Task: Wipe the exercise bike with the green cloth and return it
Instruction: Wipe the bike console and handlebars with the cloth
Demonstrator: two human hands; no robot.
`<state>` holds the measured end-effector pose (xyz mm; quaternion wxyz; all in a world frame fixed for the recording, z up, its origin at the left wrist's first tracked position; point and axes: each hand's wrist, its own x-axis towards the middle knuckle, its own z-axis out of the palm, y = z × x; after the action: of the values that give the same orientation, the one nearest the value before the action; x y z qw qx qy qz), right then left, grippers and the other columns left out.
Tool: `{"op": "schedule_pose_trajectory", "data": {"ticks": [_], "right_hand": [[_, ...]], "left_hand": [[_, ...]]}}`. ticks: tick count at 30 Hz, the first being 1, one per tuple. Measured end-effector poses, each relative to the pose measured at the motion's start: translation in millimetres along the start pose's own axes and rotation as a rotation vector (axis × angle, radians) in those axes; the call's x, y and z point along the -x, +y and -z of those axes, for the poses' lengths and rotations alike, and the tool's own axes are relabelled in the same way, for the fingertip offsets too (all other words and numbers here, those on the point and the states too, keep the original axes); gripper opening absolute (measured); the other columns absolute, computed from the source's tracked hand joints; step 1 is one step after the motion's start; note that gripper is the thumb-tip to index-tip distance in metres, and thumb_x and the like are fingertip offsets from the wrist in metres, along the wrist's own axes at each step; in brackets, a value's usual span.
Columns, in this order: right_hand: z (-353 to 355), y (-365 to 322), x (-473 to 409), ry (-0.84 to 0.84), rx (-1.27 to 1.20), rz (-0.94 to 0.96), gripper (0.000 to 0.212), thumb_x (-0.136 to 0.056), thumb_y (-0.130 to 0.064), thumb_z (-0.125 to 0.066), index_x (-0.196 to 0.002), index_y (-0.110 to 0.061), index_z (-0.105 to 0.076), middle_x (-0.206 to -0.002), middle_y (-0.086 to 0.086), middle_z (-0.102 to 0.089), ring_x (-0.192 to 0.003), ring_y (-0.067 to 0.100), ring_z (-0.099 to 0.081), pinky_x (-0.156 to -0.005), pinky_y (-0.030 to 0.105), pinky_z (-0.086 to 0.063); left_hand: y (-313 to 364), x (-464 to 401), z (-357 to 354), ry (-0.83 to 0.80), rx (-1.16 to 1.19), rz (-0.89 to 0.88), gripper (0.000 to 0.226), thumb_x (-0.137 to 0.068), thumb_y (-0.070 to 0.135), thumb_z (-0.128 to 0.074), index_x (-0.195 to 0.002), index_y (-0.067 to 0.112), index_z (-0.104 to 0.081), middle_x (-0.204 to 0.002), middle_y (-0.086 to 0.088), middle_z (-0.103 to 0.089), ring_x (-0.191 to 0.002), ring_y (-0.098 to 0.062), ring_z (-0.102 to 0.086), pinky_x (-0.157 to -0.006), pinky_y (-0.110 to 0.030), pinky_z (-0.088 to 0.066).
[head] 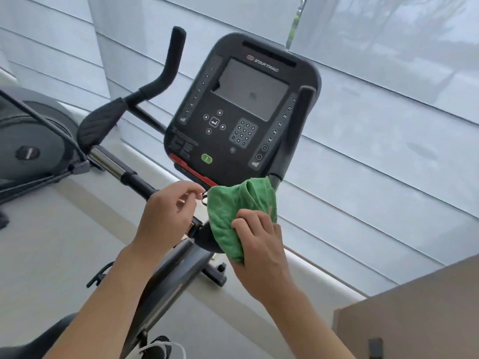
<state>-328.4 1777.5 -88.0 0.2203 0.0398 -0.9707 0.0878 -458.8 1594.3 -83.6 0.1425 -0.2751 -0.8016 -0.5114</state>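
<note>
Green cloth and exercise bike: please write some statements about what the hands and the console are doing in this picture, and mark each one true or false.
1. The right hand grips the green cloth. True.
2. The green cloth lies over the console screen. False: it is below the console, against the dark part where the handlebar joins the frame.
3. The console screen is dark. True.
4. The left hand grips the left handlebar. False: it is beside the cloth, under the console, fingers loosely curled, and whether it pinches anything cannot be told.
5. The cloth is folded flat on the floor. False: it is bunched in the right hand.
</note>
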Motion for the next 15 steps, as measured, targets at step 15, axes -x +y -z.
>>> {"op": "schedule_pose_trajectory", "data": {"ticks": [15], "right_hand": [[-13,19,-50,0.126,0.152,-0.040,0.023,-0.101,-0.040,-0.064,-0.112,-0.020,-0.067,-0.115,0.002,-0.057,-0.106,0.028,-0.052,-0.083,0.044,-0.045]], "left_hand": [[-58,-1,-25,0.002,-0.321,-0.208,0.021,-0.084,0.006,-0.056,-0.071,0.019,-0.066,-0.060,0.006,-0.057,-0.059,-0.018,-0.052,-0.068,-0.040,-0.044]]}}
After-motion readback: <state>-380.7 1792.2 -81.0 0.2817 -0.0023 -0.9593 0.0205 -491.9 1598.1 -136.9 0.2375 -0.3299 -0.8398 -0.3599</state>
